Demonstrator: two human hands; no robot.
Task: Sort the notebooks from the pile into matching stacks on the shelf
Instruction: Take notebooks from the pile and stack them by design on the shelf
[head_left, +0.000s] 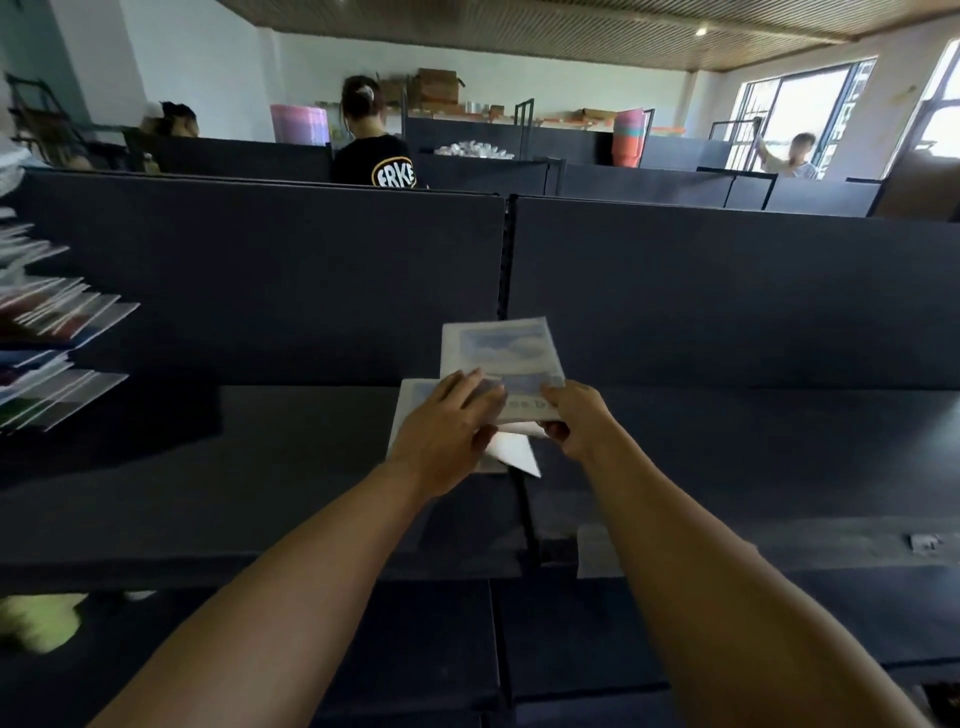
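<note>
The right hand (574, 418) has its grip closed on the near edge of a pale blue notebook (501, 351), thumb on top and fingers curled under, holding it tilted just above the dark shelf (727, 441). The left hand (447, 431) lies released, fingers flat, pressing on a matching notebook (410, 400) lying on the shelf beneath; a white corner (517, 452) pokes out between the hands. This looks like placing a notebook onto its matching stack; the next move calls for squaring the edges and lowering it. The mixed pile (57, 332) sits well apart at left, with open shelf on both sides and the back panel (260, 280) close behind.
</note>
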